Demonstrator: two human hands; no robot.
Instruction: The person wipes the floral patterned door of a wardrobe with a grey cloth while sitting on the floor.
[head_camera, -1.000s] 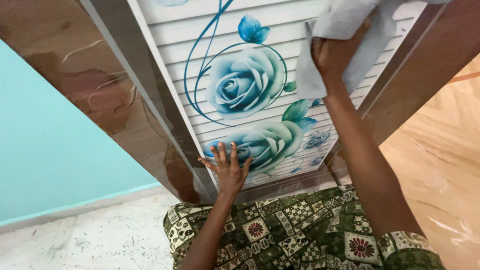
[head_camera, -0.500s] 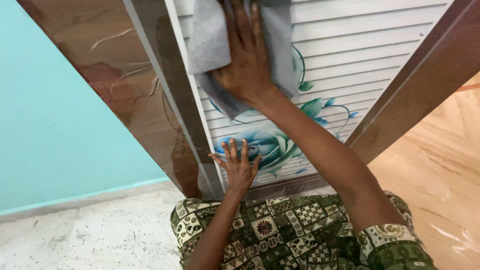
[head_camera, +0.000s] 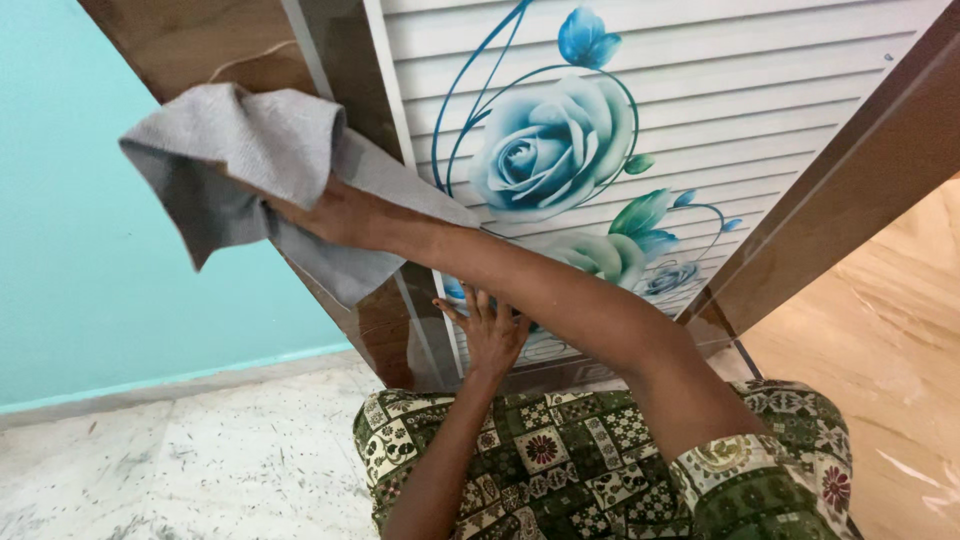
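My right hand (head_camera: 335, 215) grips a grey cloth (head_camera: 240, 160) and presses it against the glossy brown frame (head_camera: 190, 40) at the left of a door panel. My right forearm crosses in front of the panel. The panel (head_camera: 700, 90) is white and ribbed, printed with blue roses (head_camera: 550, 145). My left hand (head_camera: 492, 328) lies flat, fingers spread, on the panel's lower edge, partly behind my right forearm. The cloth hides most of my right hand's fingers.
A turquoise wall (head_camera: 70, 250) stands at the left above a speckled pale floor (head_camera: 200, 470). Brown glossy trim (head_camera: 850, 180) borders the panel on the right, with a wood-grain surface (head_camera: 900, 330) beyond. My green patterned garment (head_camera: 600, 460) covers my lap below.
My right hand has swept the cloth from the panel's upper right, across the roses, to the brown frame at the left. My left hand has stayed flat on the panel's bottom.
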